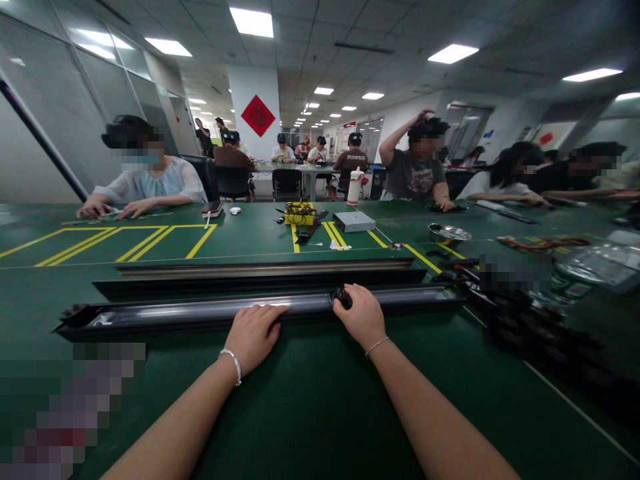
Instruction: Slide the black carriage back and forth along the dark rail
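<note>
A long black trough-shaped rail [175, 311] with a shiny inner surface lies across the green table in front of me. My left hand [255, 337] rests on its middle, fingers stretched along the surface and thumb apart near the front edge. Closed around a small black part [342, 298] is my right hand [364, 317], right of centre on the same rail. The part's exact kind is partly hidden by my fingers. Behind lies a second black rail [165, 287] with a lighter strip [270, 268] along it, roughly parallel.
Dark tangled parts [545, 340] and a clear plastic container [600, 263] lie at the right. Farther back are a metal bowl [449, 233], a grey box [354, 221], a yellow box with black cables [300, 213] and a white bottle [355, 187]. People sit across the table.
</note>
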Tool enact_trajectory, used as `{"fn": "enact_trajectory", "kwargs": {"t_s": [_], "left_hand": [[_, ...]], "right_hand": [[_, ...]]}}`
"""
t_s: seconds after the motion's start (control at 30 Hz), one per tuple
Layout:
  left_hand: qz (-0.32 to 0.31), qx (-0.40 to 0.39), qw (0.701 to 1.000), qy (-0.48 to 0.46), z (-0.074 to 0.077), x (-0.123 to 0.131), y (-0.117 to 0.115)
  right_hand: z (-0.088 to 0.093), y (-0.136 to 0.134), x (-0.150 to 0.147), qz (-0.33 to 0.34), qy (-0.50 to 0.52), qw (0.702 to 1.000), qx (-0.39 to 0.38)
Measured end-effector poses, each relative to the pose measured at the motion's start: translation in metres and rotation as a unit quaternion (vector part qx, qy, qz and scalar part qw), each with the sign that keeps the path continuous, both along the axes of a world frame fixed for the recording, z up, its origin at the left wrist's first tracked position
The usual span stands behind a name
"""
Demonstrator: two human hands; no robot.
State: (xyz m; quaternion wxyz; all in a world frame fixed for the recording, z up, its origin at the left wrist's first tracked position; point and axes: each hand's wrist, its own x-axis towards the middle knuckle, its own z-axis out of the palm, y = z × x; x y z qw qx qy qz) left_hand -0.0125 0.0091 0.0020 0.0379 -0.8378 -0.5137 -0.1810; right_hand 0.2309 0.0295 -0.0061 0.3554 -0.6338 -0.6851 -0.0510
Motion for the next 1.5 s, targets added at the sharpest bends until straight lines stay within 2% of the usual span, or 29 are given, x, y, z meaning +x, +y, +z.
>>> {"fn": "enact_trajectory", "kwargs": {"t_s": [0.33,1.0,1.5], "left_hand": [[0.003,0.001,1.0,0.001,-0.0019,-0.0003,0.0007],[0.007,-0.013,1.0,0.005,0.0014,0.0003,-0.001],[0.001,-0.006,1.0,0.0,-0.0008,-0.0005,0.0001]], "right_hand": [[-0.0003,0.0005,-0.0007,-0.008,0.004,0.999,0.031],[0.0018,-0.0013,-0.0025,-0.022,-0.001,1.0,0.014],[-0.0013,0.0004,-0.0015,-0.031,0.003,0.999,0.028]]}}
